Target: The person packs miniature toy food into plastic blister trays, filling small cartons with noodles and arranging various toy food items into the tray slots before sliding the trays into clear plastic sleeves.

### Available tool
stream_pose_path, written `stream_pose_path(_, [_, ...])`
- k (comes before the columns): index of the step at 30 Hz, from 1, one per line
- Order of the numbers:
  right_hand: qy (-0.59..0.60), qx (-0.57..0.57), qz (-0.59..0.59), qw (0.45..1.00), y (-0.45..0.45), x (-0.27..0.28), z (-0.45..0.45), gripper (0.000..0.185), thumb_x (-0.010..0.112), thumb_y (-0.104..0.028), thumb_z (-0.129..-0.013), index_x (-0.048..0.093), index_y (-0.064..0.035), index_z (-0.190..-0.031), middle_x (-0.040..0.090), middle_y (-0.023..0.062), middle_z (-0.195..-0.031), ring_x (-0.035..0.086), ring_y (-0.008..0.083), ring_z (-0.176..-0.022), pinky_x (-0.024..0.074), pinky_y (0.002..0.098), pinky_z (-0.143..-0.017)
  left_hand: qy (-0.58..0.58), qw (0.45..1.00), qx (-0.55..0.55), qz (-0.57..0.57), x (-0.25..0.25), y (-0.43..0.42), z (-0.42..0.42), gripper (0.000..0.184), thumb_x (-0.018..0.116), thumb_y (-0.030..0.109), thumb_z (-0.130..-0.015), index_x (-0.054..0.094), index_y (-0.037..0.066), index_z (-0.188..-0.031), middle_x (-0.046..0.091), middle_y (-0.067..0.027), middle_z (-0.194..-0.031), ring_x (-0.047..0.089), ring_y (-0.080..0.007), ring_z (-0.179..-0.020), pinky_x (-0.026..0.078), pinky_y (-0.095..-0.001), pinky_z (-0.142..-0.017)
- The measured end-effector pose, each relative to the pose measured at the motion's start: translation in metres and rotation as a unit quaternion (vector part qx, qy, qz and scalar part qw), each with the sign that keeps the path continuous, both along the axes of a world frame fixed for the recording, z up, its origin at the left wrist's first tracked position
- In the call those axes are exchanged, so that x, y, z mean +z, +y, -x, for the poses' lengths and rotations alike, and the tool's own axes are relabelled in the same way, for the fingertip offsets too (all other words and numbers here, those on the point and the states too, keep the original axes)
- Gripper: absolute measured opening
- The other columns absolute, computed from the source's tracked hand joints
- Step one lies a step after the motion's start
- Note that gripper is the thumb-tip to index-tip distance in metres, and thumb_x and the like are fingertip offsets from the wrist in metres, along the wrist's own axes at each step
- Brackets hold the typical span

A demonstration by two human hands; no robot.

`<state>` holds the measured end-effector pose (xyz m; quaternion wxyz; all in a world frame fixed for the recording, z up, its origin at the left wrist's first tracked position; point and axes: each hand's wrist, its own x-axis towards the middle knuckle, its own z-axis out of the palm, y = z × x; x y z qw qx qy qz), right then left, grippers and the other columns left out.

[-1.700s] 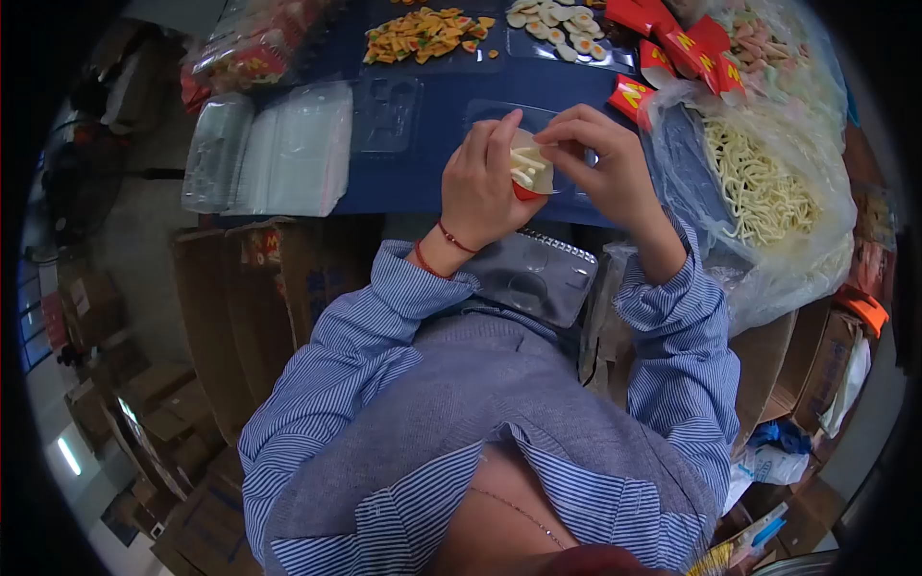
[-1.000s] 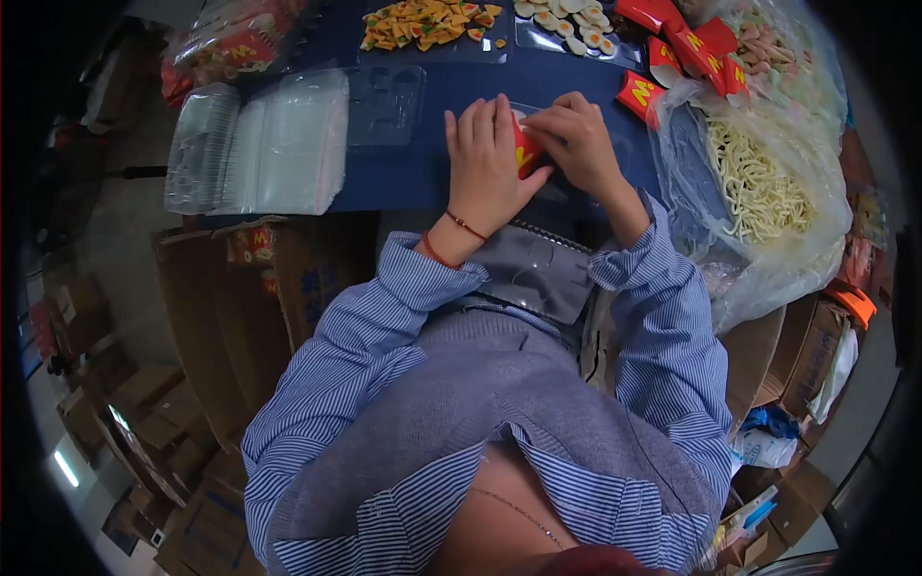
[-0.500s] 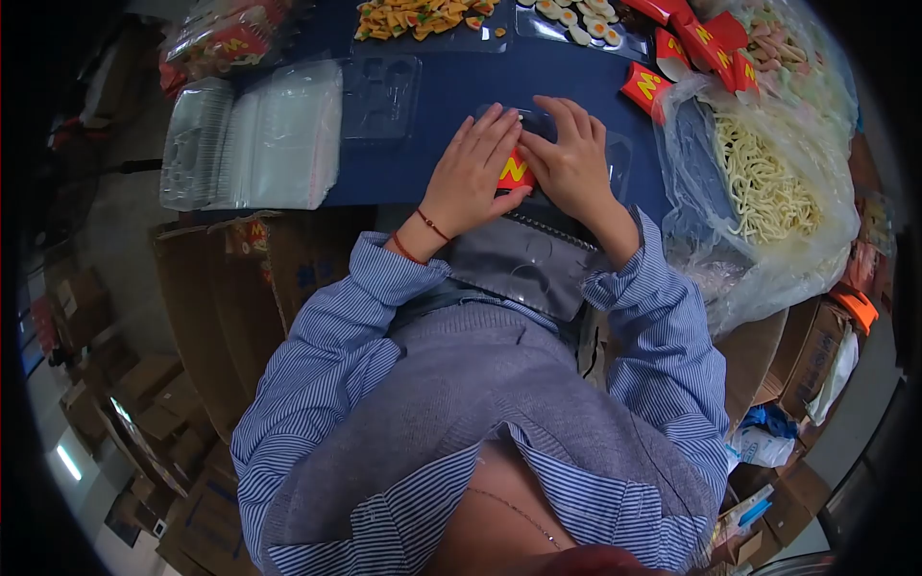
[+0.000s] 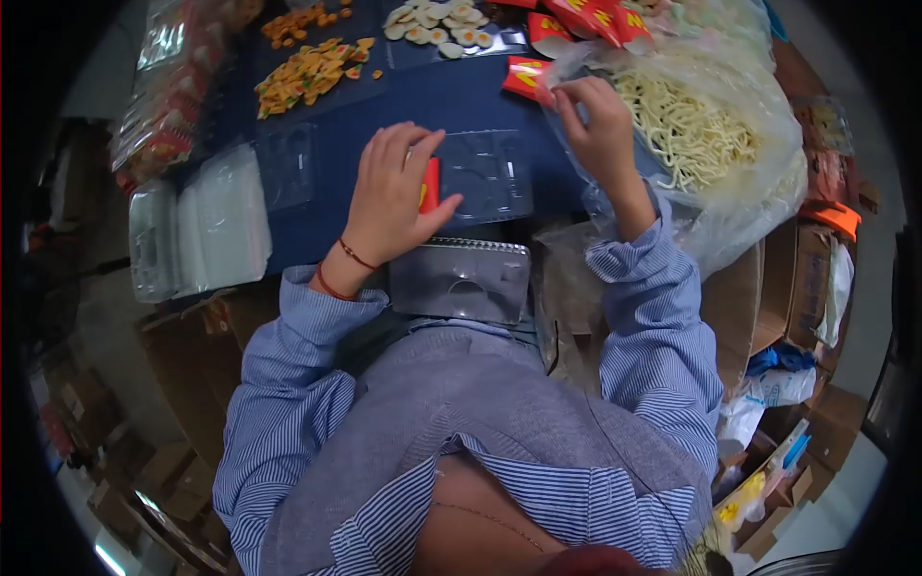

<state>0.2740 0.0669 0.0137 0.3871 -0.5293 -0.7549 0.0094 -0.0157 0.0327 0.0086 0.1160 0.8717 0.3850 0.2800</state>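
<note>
A dark blue cloth-like surface (image 4: pixel 451 91) spreads ahead of the seated person. Over its near part the left hand (image 4: pixel 394 182) is opened out, fingers stretched and thumb apart, covering most of a red carton (image 4: pixel 429 187) at the left end of a clear moulded tray (image 4: pixel 485 178); the hand hides whether the carton lies inside it. The right hand (image 4: pixel 600 125) is half curled beside a lone red carton (image 4: pixel 523 77) and the edge of a plastic bag (image 4: pixel 764 187); whether it grips either, I cannot tell. Pale noodle-like strands (image 4: pixel 691 139) fill the bag, and more red cartons (image 4: pixel 586 21) lie heaped beyond. Along the far side sit small fried-egg shapes (image 4: pixel 437 21) and yellow wedge-shaped pieces (image 4: pixel 307 77), while on the left are clear plastic packs (image 4: pixel 173 106), stacked trays (image 4: pixel 154 240) and pale clear sleeves (image 4: pixel 230 216). A grey tray (image 4: pixel 461 278) rests by the person's lap. Cardboard boxes (image 4: pixel 178 365) stand below the surface and across the grey floor, with a bright orange object (image 4: pixel 831 219) atop one on the right
</note>
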Motion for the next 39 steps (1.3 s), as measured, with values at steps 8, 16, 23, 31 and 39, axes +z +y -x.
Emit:
stream_pose_path(8, [-0.123, -0.209, 0.132, 0.961, -0.030, -0.025, -0.117, 0.024, 0.066, -0.027, -0.089, 0.073, -0.0040, -0.092, 0.065, 0.0177, -0.083, 0.065, 0.0362, -0.083, 0.0519, 0.0449, -0.073, 0.205, 0.975, -0.059, -0.063, -0.040, 0.135, -0.149, 0.063, 0.071, 0.018, -0.073, 0.052, 0.001, -0.130, 0.056, -0.0138, -0.128, 0.052, -0.0304, -0.121, 0.045, -0.0434, -0.099])
stream_pose_path(16, [-0.296, -0.280, 0.090, 0.909, 0.018, -0.055, -0.153, 0.033, 0.060, -0.034, -0.084, 0.070, -0.0024, -0.087, 0.066, 0.0193, -0.092, 0.063, 0.0379, -0.095, 0.0500, 0.0538, -0.074, 0.186, 0.975, -0.056, -0.105, -0.051, 0.140, -0.169, 0.060, 0.072, 0.012, -0.067, 0.054, 0.000, -0.123, 0.056, -0.0121, -0.111, 0.054, -0.0298, -0.109, 0.046, -0.0436, -0.088])
stream_pose_path(23, [0.132, -0.009, 0.435, 0.891, 0.007, -0.005, -0.124, 0.037, 0.062, -0.038, -0.094, 0.066, -0.0008, -0.094, 0.070, 0.0185, -0.087, 0.067, 0.0368, -0.081, 0.0511, 0.0441, -0.072, 0.214, 0.971, 0.069, -0.076, -0.014, 0.108, -0.111, 0.059, 0.072, 0.013, -0.069, 0.052, 0.000, -0.123, 0.057, -0.0126, -0.109, 0.059, -0.0296, -0.104, 0.049, -0.0409, -0.081])
stream_pose_path(31, [0.011, -0.165, 0.271, 0.948, -0.027, -0.009, -0.128, 0.022, 0.067, -0.022, -0.087, 0.071, -0.0021, -0.094, 0.071, 0.0196, -0.093, 0.068, 0.0373, -0.084, 0.0525, 0.0421, -0.075, 0.076, 0.977, -0.184, 0.081, 0.014, 0.038, -0.119, 0.064, 0.072, 0.008, -0.068, 0.052, -0.002, -0.128, 0.051, -0.0183, -0.129, 0.057, -0.0366, -0.112, 0.049, -0.0421, -0.093])
stream_pose_path(39, [-0.102, -0.014, 0.254, 0.962, -0.005, -0.037, -0.100, 0.018, 0.071, -0.017, -0.082, 0.068, -0.0007, -0.089, 0.065, 0.0156, -0.084, 0.064, 0.0307, -0.076, 0.0500, 0.0401, -0.070, 0.203, 0.954, -0.186, 0.122, -0.025, 0.042, -0.177, 0.057, 0.069, 0.014, -0.068, 0.056, -0.001, -0.122, 0.052, -0.0169, -0.126, 0.059, -0.0344, -0.108, 0.053, -0.0422, -0.086])
